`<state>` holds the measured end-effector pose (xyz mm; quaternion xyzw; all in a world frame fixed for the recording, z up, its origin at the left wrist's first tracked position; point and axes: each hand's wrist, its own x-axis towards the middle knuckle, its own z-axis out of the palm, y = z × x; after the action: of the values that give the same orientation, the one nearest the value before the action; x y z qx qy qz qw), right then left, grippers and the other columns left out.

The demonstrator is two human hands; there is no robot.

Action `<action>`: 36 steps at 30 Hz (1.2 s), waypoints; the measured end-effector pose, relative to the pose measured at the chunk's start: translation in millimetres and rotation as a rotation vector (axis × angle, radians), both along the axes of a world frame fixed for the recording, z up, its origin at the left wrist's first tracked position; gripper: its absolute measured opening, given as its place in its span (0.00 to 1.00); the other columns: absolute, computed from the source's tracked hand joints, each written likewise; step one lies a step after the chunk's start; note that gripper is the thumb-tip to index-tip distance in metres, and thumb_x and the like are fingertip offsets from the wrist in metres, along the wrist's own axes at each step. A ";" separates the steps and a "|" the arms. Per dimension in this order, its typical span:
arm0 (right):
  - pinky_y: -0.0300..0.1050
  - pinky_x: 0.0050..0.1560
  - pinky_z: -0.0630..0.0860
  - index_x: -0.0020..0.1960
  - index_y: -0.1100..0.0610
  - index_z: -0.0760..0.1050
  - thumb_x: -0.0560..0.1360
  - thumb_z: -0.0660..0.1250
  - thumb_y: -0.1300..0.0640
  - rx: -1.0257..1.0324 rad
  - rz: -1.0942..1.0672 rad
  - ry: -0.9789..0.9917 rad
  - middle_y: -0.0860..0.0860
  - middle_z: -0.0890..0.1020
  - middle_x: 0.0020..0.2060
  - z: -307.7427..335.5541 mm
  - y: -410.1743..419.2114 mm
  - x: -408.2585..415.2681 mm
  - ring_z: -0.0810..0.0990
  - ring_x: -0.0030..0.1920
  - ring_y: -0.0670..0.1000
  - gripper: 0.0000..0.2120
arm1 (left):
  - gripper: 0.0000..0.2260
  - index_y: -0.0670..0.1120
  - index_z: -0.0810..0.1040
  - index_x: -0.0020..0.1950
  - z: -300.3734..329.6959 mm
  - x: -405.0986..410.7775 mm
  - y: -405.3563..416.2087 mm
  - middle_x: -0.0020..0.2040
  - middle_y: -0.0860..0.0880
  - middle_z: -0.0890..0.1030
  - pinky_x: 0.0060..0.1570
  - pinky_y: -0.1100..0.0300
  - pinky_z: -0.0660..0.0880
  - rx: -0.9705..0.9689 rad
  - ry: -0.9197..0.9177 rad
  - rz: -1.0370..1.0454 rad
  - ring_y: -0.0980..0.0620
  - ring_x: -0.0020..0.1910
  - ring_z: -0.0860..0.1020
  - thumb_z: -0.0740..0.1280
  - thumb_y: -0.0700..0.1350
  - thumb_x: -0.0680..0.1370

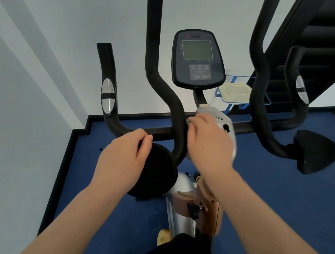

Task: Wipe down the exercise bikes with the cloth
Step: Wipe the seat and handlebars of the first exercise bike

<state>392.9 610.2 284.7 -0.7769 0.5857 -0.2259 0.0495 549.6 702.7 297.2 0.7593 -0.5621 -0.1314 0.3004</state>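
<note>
I look down on an exercise bike point(181, 194) with black handlebars point(164, 92), a console point(198, 57) and a grey stem cover point(223, 121). My left hand point(123, 159) curls its fingers round the black crossbar beside a round black pad point(157, 176). On the grey stem cover just below the console post lies my right hand point(207, 145), fingers bent. A pale cloth point(235, 148) shows as blurred slivers at the hand's edges; most of it is hidden under the hand.
To the right stand another black curved handle point(259, 82) and a black pad point(314, 151). A blue wire rack with a cream tray point(234, 92) stands behind by the white wall. Blue carpet point(106, 210) covers the floor; a wall corner is at the left.
</note>
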 end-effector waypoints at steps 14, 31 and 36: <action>0.33 0.52 0.61 0.64 0.47 0.73 0.74 0.68 0.46 0.019 0.111 -0.228 0.43 0.76 0.56 14.8 -12.3 -38.1 0.69 0.55 0.41 0.20 | 0.14 0.50 0.72 0.39 0.1 0.1 -1.9 0.31 0.50 0.75 0.31 0.58 0.69 0.006 0.012 -0.010 0.54 0.31 0.74 0.57 0.54 0.81; 0.47 0.49 0.76 0.68 0.49 0.72 0.80 0.62 0.53 -0.023 -0.001 -0.221 0.47 0.78 0.60 3.8 12.3 -25.2 0.80 0.51 0.52 0.16 | 0.14 0.51 0.72 0.38 -1.5 1.0 -1.4 0.29 0.51 0.74 0.29 0.59 0.67 -0.002 0.007 -0.022 0.55 0.35 0.74 0.56 0.55 0.80; 0.43 0.47 0.76 0.67 0.49 0.73 0.79 0.64 0.55 0.005 0.098 -0.259 0.45 0.77 0.58 -0.3 22.5 -15.3 0.77 0.50 0.46 0.17 | 0.14 0.52 0.70 0.37 -1.6 1.1 -1.0 0.30 0.52 0.74 0.29 0.61 0.63 -0.006 0.014 -0.014 0.57 0.35 0.74 0.57 0.55 0.80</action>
<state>377.7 632.7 284.3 -0.7686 0.5364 -0.3203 0.1376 550.7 701.7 295.6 0.7534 -0.5659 -0.1371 0.3055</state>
